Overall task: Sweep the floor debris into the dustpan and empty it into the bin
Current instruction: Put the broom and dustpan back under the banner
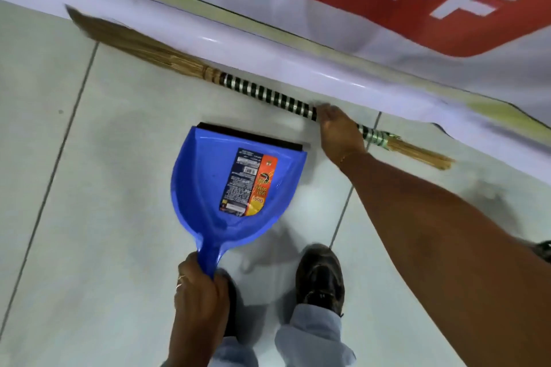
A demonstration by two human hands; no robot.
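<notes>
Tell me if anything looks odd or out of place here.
Only one thing: the dustpan still carries its retail label inside the scoop. No debris is visible on the floor or in the pan.

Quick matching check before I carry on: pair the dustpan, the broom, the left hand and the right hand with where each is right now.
Things:
1. dustpan
2. broom
3. left hand
4. right hand

States:
A. gripping the striped handle
B. gripping the blue handle
C. along the white base under the red banner
D. lip down on the tile floor

Pairs: 1-D, 2-C, 3-B, 4-A
</notes>
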